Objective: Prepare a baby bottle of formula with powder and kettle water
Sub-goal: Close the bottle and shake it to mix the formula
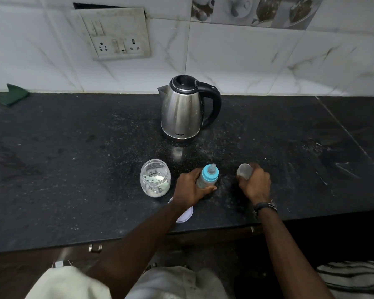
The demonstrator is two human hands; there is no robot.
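Note:
A baby bottle point(207, 176) with a blue collar and a clear teat stands on the black counter point(73, 169), and my left hand point(189, 189) is wrapped around its body. My right hand point(256, 184) grips the bottle's clear cap point(244, 171), tilted just above the counter to the right of the bottle. An open clear jar point(155, 178) with white powder and a pale green scoop inside stands left of the bottle. The steel kettle point(183, 110) with its black handle stands behind them, lid closed, spout pointing left.
The jar's white lid point(185, 215) lies near the counter's front edge, partly under my left forearm. White powder is scattered on the counter. A green cloth point(11, 94) lies at the back left. A socket panel point(115, 33) hangs on the tiled wall.

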